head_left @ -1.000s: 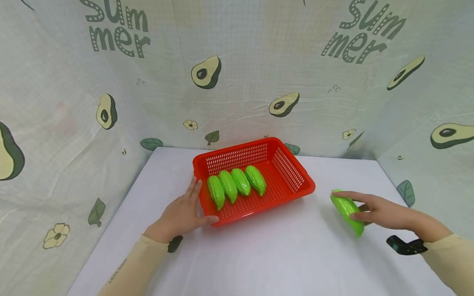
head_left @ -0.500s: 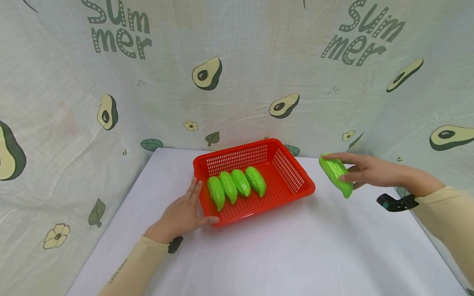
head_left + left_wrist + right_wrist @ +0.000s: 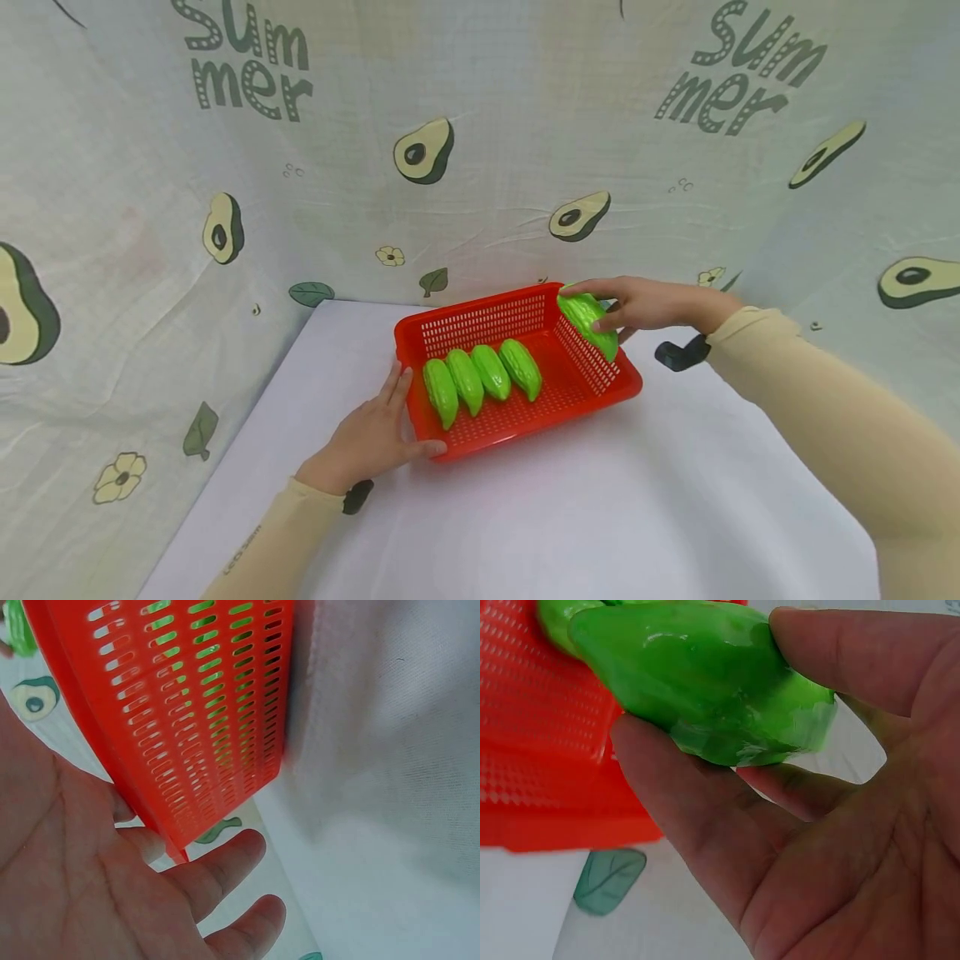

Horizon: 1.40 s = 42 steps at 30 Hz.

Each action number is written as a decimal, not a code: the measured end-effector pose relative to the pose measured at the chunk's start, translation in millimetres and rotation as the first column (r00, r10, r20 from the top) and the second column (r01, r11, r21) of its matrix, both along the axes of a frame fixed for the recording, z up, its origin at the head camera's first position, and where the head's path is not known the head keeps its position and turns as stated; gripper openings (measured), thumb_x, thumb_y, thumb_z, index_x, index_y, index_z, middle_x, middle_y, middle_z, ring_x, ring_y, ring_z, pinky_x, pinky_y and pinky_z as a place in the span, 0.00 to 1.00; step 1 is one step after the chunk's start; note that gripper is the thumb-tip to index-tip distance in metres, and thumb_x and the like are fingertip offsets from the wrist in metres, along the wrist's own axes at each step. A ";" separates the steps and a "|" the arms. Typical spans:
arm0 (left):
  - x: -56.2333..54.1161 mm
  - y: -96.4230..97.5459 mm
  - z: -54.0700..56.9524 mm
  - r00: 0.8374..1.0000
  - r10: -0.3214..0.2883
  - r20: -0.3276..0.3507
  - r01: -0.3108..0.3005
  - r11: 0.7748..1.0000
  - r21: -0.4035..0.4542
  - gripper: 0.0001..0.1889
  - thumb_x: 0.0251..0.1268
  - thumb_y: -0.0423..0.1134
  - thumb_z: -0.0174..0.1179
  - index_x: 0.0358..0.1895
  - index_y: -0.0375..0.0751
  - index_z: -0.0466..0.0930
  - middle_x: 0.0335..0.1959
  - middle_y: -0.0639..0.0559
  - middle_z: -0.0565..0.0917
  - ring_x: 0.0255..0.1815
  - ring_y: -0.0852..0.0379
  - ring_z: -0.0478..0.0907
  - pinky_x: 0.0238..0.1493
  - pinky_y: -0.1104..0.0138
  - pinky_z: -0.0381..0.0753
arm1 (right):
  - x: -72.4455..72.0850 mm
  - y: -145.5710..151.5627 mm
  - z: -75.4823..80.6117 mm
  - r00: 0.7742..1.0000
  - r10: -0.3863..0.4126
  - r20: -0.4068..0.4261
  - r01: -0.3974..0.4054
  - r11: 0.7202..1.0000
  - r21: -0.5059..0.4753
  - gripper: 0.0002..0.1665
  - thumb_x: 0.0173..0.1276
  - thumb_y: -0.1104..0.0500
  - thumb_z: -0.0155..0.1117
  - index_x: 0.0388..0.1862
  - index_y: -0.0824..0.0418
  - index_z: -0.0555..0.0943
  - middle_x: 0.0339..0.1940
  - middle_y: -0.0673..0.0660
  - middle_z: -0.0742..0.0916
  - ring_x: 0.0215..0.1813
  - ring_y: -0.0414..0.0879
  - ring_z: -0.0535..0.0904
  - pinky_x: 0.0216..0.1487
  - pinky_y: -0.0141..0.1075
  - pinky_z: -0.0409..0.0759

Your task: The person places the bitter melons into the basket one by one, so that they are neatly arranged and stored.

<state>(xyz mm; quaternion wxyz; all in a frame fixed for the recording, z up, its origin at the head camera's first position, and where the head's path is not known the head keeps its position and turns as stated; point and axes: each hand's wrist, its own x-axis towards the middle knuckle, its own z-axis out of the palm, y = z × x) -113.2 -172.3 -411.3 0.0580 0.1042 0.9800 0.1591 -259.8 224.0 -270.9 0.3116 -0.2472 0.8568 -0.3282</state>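
A bumpy green bitter melon (image 3: 587, 321) is held by my right hand (image 3: 641, 306), above the right end of the red basket (image 3: 517, 429). Thumb and fingers grip its two sides in the right wrist view, where the bitter melon (image 3: 705, 682) looks glossy. Several more bitter melons (image 3: 491, 372) lie side by side in the basket's left half. My left hand (image 3: 367, 442) rests against the basket's left end, thumb at the front corner and fingers spread along the rim. The left wrist view shows the palm (image 3: 67, 862) beside the slotted basket wall (image 3: 195, 712).
The basket stands on a white-covered table (image 3: 525, 517). Behind and at both sides hangs a pale cloth (image 3: 480, 83) printed with avocados, leaves and lettering. Dark cameras (image 3: 681, 354) are strapped at the wrists.
My right hand has lifted the bitter melon off the table area at the right and carried it leftward over the basket. The left hand and the basket stay in place.
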 end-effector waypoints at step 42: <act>-0.1 0.5 5.1 1.000 0.004 0.012 -0.004 1.000 0.008 0.67 0.47 0.81 0.57 0.81 0.38 0.42 0.82 0.41 0.40 0.56 0.37 0.78 0.53 0.50 0.81 | -45.6 -68.8 -104.3 1.000 -0.014 0.012 0.010 0.965 0.262 0.38 0.72 0.62 0.62 0.78 0.46 0.65 0.72 0.61 0.66 0.68 0.59 0.60 0.50 0.42 0.83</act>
